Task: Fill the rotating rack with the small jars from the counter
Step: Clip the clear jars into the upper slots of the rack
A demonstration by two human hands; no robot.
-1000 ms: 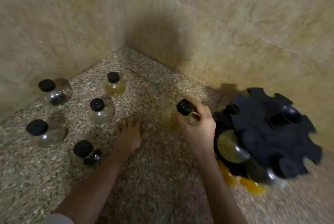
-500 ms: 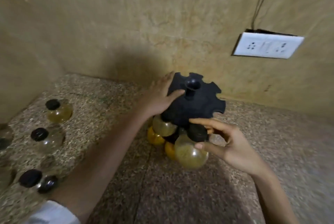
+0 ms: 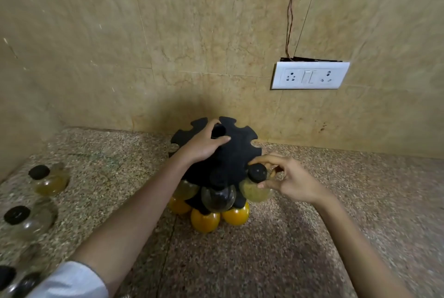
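The black rotating rack (image 3: 230, 156) stands on the speckled counter against the back wall, its notched top disc facing me. My left hand (image 3: 204, 146) lies on the disc with fingers curled around the centre knob. My right hand (image 3: 286, 177) pinches a small round jar (image 3: 255, 188) with a black cap at a notch on the rack's right front edge. A clear jar (image 3: 218, 198) and a yellowish jar (image 3: 185, 190) hang from the disc. Orange jars (image 3: 205, 222) sit in the lower tier. Loose jars stand at the left: a yellowish jar (image 3: 49, 178) and a clear jar (image 3: 27, 222).
A white socket plate (image 3: 310, 78) with a thin wire is on the tiled wall at the right. More jars (image 3: 14, 281) show at the bottom left corner beside my sleeve. Walls meet in a corner at the far left.
One second ago my right hand picked the jar up near the loose jars. The view swung right; now my left hand has gone from the rack's edge to its knob and the jar is at a notch.
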